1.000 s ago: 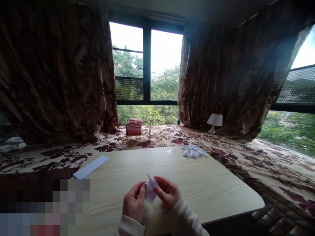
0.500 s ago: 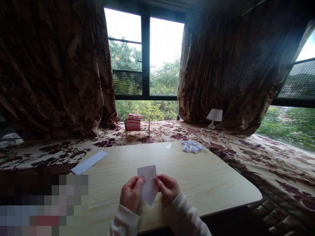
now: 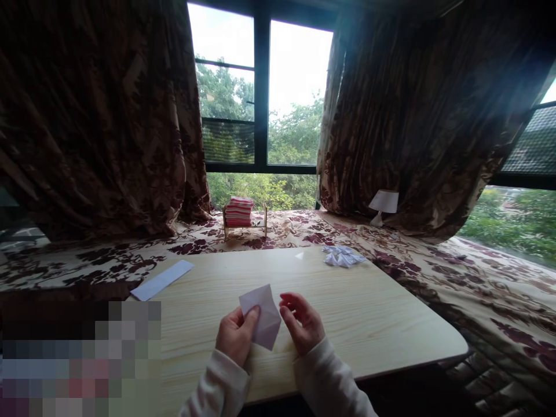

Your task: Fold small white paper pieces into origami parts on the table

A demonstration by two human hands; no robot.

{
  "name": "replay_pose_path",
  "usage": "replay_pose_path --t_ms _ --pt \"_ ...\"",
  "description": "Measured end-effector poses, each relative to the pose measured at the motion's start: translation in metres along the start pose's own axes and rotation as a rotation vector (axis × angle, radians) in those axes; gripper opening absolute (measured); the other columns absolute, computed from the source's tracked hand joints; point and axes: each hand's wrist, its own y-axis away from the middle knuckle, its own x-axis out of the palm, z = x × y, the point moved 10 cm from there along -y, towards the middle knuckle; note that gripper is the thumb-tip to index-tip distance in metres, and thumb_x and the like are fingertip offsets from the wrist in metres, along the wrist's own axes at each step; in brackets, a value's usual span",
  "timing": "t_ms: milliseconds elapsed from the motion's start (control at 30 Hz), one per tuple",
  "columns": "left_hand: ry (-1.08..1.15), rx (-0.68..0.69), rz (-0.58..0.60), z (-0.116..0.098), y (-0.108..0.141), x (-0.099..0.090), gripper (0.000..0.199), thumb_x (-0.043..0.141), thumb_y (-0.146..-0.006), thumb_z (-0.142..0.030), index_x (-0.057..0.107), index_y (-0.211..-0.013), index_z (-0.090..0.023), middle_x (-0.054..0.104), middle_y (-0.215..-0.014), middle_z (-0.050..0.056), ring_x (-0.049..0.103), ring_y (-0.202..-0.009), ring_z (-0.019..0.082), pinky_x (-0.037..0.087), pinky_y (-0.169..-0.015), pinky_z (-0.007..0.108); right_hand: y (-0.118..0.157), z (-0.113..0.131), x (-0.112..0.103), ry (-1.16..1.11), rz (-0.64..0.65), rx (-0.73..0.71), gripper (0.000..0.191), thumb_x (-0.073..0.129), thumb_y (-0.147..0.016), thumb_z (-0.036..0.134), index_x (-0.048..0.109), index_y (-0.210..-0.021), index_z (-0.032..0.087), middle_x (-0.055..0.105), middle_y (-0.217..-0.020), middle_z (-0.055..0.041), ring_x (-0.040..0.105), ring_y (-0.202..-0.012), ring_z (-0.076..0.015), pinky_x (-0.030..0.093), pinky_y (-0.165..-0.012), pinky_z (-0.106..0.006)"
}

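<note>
Low in the middle of the head view, a small piece of folded white paper [image 3: 268, 324] with crease lines is held above the table. My left hand [image 3: 237, 337] pinches its left side, thumb across the front face; the fingers behind are hidden. Just right of the paper, my right hand [image 3: 303, 324] is apart from it, fingers curved and thumb separated, with nothing between them. A long white stack of paper strips [image 3: 162, 280] lies at the table's left edge. At the far right corner sits a cluster of small folded paper pieces [image 3: 342, 256].
The pale wood-grain table [image 3: 382, 313] has a rounded right corner. Beyond it, a small rack [image 3: 245, 227] carries pink striped folded cloths [image 3: 238, 212] on the flowered covering. A small white lamp [image 3: 384, 202] stands near the curtain. The lower left is pixelated.
My right hand has let go of the paper and moved slightly right, its fingers parting. The paper has turned and tilted in my left hand. The view has shifted a little.
</note>
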Motion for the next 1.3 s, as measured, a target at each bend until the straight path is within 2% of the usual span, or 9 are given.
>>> replay_pose_path --t_ms 133,233,333,433,600,733,900,1033,1300 --pt "-0.044 0.041 -0.159 -0.004 -0.003 -0.019 0.040 0.066 -0.059 -0.045 0.068 -0.079 -0.010 0.068 -0.062 0.003 0.060 -0.060 0.018 0.045 -0.053 0.022 0.003 0.029 0.011 0.181 0.105 -0.235 0.025 0.057 -0.065 0.017 0.058 -0.090 0.021 0.054 -0.085 -0.0038 0.053 -0.064 -0.0131 0.044 -0.052 -0.024" --pt "-0.050 0.042 -0.199 -0.004 -0.005 -0.025 0.039 0.067 -0.057 -0.045 0.069 -0.076 -0.011 0.068 -0.064 0.003 0.061 -0.060 0.018 0.046 -0.054 0.022 0.007 0.031 0.028 0.282 0.255 -0.269 0.033 0.058 -0.060 0.011 0.060 -0.092 0.021 0.053 -0.081 -0.0027 0.052 -0.064 -0.0133 0.045 -0.055 -0.025" --pt "-0.049 0.035 -0.213 -0.005 -0.004 -0.027 0.039 0.068 -0.055 -0.044 0.069 -0.076 -0.011 0.069 -0.067 0.003 0.060 -0.061 0.017 0.046 -0.055 0.021 0.009 0.030 0.033 0.291 0.317 -0.276 0.023 0.056 -0.063 0.010 0.061 -0.083 0.020 0.053 -0.074 -0.0013 0.051 -0.060 -0.0117 0.045 -0.052 -0.023" --pt "-0.053 0.026 -0.225 -0.006 -0.002 -0.027 0.039 0.069 -0.054 -0.043 0.069 -0.075 -0.011 0.066 -0.061 0.001 0.057 -0.057 0.014 0.045 -0.051 0.019 0.011 0.034 0.034 0.306 0.332 -0.316 0.015 0.052 -0.068 0.010 0.060 -0.076 0.021 0.054 -0.072 -0.0008 0.051 -0.057 -0.0102 0.044 -0.052 -0.022" --pt "-0.050 -0.003 -0.231 -0.003 -0.002 -0.027 0.044 0.069 -0.053 -0.048 0.068 -0.075 -0.010 0.053 -0.045 -0.003 0.044 -0.041 0.011 0.039 -0.035 0.020 0.013 0.033 0.036 0.364 0.330 -0.326 0.023 0.055 -0.066 0.011 0.058 -0.086 0.021 0.055 -0.070 -0.0001 0.051 -0.056 -0.0110 0.044 -0.052 -0.023" --pt "-0.040 -0.013 -0.238 0.000 -0.002 -0.028 0.046 0.069 -0.051 -0.049 0.068 -0.075 -0.009 0.051 -0.046 -0.004 0.043 -0.042 0.011 0.041 -0.036 0.021 0.016 0.037 0.039 0.439 0.338 -0.373 0.012 0.053 -0.069 0.012 0.059 -0.076 0.021 0.056 -0.072 -0.0014 0.051 -0.058 -0.0111 0.044 -0.054 -0.023" --pt "-0.030 -0.004 -0.247 0.001 -0.002 -0.029 0.044 0.069 -0.051 -0.048 0.068 -0.071 -0.009 0.052 -0.046 -0.003 0.043 -0.043 0.010 0.039 -0.037 0.020 0.015 0.036 0.035 0.423 0.277 -0.366 0.029 0.053 -0.068 0.014 0.055 -0.096 0.022 0.055 -0.073 -0.0001 0.052 -0.056 -0.0108 0.044 -0.051 -0.023" --pt "-0.029 0.009 -0.256 0.000 -0.002 -0.030 0.041 0.070 -0.051 -0.046 0.069 -0.072 -0.010 0.058 -0.053 -0.001 0.048 -0.049 0.011 0.040 -0.044 0.019 0.019 0.039 0.037 0.440 0.282 -0.422 0.024 0.052 -0.068 0.010 0.055 -0.089 0.021 0.055 -0.069 0.0007 0.052 -0.055 -0.0102 0.042 -0.050 -0.021" --pt "-0.025 0.013 -0.256 -0.001 -0.002 -0.030 0.039 0.070 -0.052 -0.044 0.070 -0.072 -0.011 0.061 -0.055 -0.001 0.051 -0.052 0.012 0.040 -0.048 0.019 0.034 0.077 0.047 0.565 0.291 -0.674 0.018 0.045 -0.074 0.007 0.056 -0.069 0.019 0.057 -0.077 -0.0051 0.050 -0.070 -0.0149 0.044 -0.060 -0.026"
